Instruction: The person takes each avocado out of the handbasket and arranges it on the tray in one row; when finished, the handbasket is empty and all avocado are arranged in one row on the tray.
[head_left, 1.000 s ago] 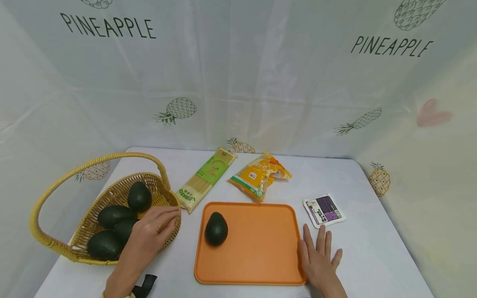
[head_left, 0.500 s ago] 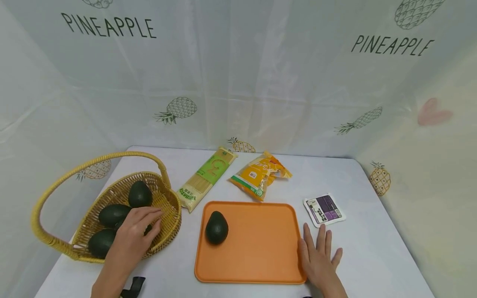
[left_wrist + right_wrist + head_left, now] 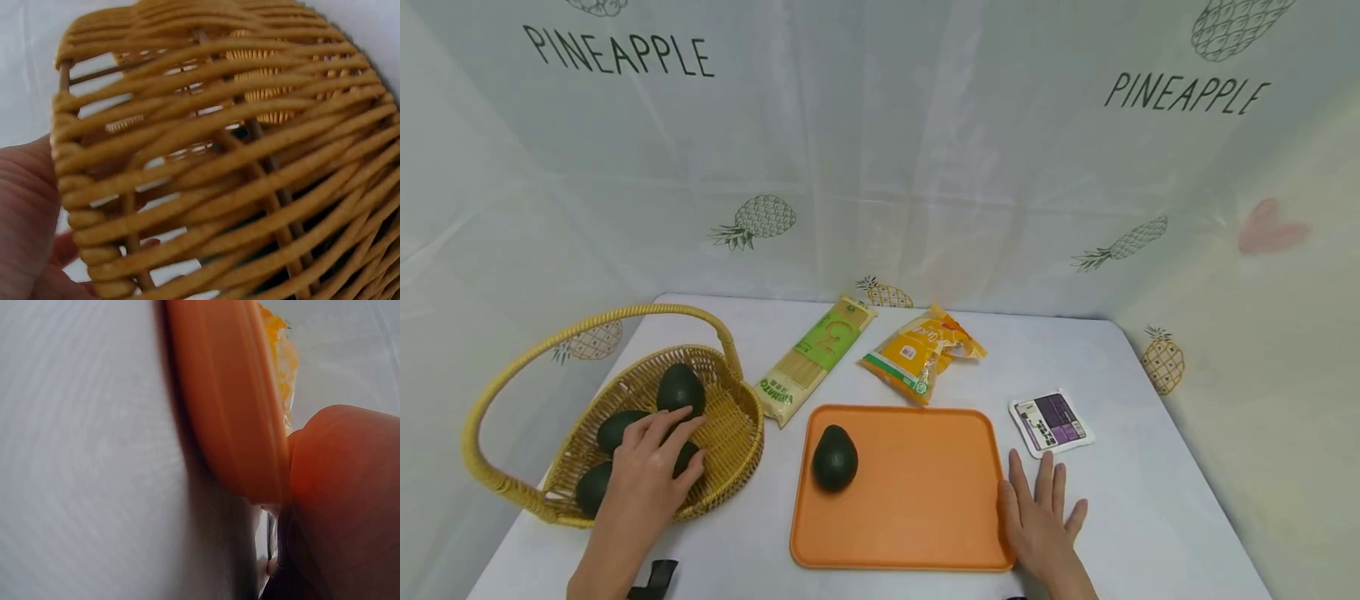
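Observation:
In the head view, my left hand (image 3: pixel 643 471) is over the wicker basket (image 3: pixel 735 429), fingers spread above a dark green avocado (image 3: pixel 685 457) that it partly hides. Other avocados (image 3: pixel 681 390) lie around it in the basket. The left wrist view is mostly filled by the woven basket wall (image 3: pixel 219 169), with part of the hand at the left. One avocado (image 3: pixel 835 458) sits on the left side of the orange tray (image 3: pixel 925 500). My right hand (image 3: pixel 1043 533) lies with straight fingers at the tray's right edge; the right wrist view shows it against the tray rim (image 3: pixel 228 406).
Behind the tray lie a noodle packet (image 3: pixel 812 358) with a green label and a yellow-orange bag (image 3: pixel 917 354). A small white and purple packet (image 3: pixel 1051 423) lies beyond the right hand. The basket's tall handle (image 3: pixel 602 319) arches over its left side.
My left hand has moved left from the basket's right rim to over the avocados, its fingers spreading. The right hand, tray and packets have stayed in place.

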The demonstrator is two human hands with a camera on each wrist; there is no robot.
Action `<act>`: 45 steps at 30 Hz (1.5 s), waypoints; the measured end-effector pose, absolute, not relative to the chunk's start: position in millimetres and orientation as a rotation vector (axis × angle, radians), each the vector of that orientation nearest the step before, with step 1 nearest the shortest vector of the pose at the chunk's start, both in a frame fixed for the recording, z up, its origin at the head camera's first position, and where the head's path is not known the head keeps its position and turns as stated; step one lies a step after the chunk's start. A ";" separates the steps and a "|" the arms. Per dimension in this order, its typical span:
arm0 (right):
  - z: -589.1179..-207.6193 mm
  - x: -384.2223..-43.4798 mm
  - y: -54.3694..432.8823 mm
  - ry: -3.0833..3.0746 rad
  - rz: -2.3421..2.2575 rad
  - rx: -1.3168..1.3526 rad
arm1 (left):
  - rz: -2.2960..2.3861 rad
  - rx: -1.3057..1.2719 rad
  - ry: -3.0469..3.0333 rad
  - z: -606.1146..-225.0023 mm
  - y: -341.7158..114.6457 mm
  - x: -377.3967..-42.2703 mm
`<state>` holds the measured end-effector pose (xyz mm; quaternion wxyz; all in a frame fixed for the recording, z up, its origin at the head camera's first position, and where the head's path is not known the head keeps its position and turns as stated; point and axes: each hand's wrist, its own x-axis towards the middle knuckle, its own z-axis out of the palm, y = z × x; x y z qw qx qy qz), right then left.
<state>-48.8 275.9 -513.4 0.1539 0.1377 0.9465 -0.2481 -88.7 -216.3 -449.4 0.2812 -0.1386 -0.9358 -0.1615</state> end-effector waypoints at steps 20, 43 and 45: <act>-514.1 -48.4 275.2 2.726 -0.698 0.392 | -0.469 -0.090 -2.791 -455.7 -223.7 -85.9; -513.9 -47.5 275.9 2.729 -0.714 0.395 | -0.552 0.025 -3.105 -446.5 -230.4 -90.6; -514.1 -47.2 275.8 2.730 -0.715 0.397 | -0.560 0.013 -3.135 -446.7 -231.0 -93.2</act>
